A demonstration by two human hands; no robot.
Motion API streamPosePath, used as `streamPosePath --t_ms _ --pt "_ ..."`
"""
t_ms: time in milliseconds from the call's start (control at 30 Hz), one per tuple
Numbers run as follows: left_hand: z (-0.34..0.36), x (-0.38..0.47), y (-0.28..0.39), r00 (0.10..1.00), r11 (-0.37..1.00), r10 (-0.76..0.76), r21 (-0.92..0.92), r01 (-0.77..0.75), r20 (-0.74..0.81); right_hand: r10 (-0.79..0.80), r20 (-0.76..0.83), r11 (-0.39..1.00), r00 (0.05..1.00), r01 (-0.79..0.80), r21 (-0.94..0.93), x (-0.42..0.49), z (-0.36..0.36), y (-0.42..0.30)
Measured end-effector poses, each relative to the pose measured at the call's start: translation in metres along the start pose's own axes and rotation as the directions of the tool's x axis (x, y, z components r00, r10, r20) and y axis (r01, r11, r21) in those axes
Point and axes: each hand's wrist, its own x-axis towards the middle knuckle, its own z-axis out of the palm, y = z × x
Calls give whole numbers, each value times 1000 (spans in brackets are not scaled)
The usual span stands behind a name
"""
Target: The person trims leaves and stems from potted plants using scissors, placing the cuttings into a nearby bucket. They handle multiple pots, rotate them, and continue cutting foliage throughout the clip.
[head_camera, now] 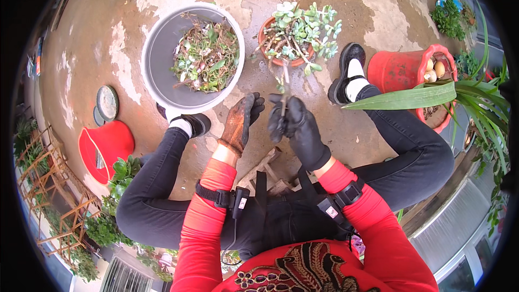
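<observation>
My left hand [240, 121], in a worn orange and black work glove, is beside the rim of a grey plastic bucket [161, 54]. Its fingers are loosely extended with nothing visible in them. A pile of pulled stems and leaves [207, 54] lies inside the bucket. My right hand [299, 127], in a black glove, grips a slim stick-like object [286, 77], blurred, pointing away from me. Its far end comes up to the near side of a terracotta pot [264, 44]. Pale green succulents [310, 28] fill that pot and spill over its right side.
A red planter [391, 69] with eggshells [439, 69] stands at right, under long strap leaves [405, 96]. To the left are a red bucket [117, 140] and round dishes [108, 102]. A wooden stool [267, 170] is between my legs. The concrete floor [324, 125] looks wet.
</observation>
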Motion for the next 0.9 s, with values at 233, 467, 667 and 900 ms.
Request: streamPosePath --t_ms 233,467,667,900 --pt "3 -1 7 991 977 -130 -177 123 -25 86 -67 973 994 -70 220 46 -45 38" --pt "0 -2 5 988 976 -151 -164 143 -38 130 -16 912 991 -113 394 95 -59 51" --pt "0 -2 4 989 980 -146 -139 140 -38 116 -30 919 993 -96 382 106 -64 55" --pt "0 0 2 992 981 -126 -149 120 -28 -2 -104 999 995 5 34 64 -38 37"
